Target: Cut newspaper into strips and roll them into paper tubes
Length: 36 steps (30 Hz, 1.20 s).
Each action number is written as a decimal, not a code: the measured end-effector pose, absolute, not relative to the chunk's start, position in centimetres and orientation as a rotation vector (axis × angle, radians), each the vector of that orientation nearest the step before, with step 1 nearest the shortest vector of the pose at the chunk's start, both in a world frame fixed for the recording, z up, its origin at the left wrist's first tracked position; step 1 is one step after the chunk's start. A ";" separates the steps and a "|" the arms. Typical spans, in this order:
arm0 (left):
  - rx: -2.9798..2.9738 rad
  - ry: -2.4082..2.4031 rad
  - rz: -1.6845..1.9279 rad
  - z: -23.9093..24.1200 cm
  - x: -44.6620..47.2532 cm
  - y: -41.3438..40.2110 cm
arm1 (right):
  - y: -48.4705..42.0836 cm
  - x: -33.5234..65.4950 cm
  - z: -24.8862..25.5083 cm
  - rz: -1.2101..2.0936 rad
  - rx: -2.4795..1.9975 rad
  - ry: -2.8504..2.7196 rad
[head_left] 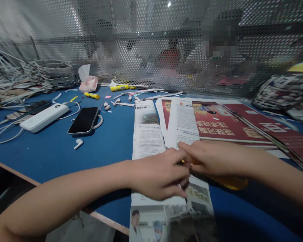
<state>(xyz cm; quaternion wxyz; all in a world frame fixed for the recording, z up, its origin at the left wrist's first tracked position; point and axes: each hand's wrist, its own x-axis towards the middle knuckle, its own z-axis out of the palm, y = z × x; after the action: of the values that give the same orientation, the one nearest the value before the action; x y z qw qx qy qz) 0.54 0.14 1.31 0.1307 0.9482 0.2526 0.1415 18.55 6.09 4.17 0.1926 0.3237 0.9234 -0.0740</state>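
Note:
My left hand (159, 174) rests on a long strip of newspaper (146, 134) that lies on the blue table, its fingers curled down toward my right hand. My right hand (209, 158) meets it over the same strip, fingers bent and closed around a yellow object (229, 183) that shows under the palm; I cannot make out what it is. A stack of newspaper sheets with red print (217, 122) lies just beyond both hands.
On the blue table (53, 154) lie a black phone (83, 120), a white power bank (44, 117) with cables, a white earbud (78, 144), yellow glue sticks (92, 95) and paper scraps. Rolled paper bundles sit at far left and right. A perforated metal screen (151, 40) stands behind, with people beyond it.

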 end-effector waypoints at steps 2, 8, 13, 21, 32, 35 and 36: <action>2.658 0.950 0.474 1.0 0.0 1.5 | 6.0 18.4 3.9 -0.183 0.936 2.560; 2.680 1.264 0.289 -1.2 -2.0 5.0 | 5.8 18.0 3.8 -0.101 0.918 2.516; 2.591 1.426 -0.035 -1.9 -2.2 5.1 | 5.4 17.8 3.8 0.048 0.883 2.558; 2.444 1.569 -0.185 -0.5 -2.3 4.1 | 5.7 17.2 2.8 0.287 0.802 2.726; 2.384 1.661 -0.237 -0.2 -2.7 4.4 | 6.6 16.7 1.7 0.292 0.784 2.774; 2.352 1.638 -0.284 -0.4 -2.8 4.5 | 7.1 17.0 2.2 0.201 0.784 2.722; 2.351 1.635 -0.294 -0.5 -2.8 4.6 | 7.3 17.2 2.4 0.186 0.783 2.711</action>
<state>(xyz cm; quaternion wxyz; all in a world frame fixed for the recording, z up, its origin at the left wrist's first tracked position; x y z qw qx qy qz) -2.83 4.58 -0.53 0.1313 0.8096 0.5631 -0.1012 17.16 7.35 2.42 0.1562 0.2736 0.9469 0.0649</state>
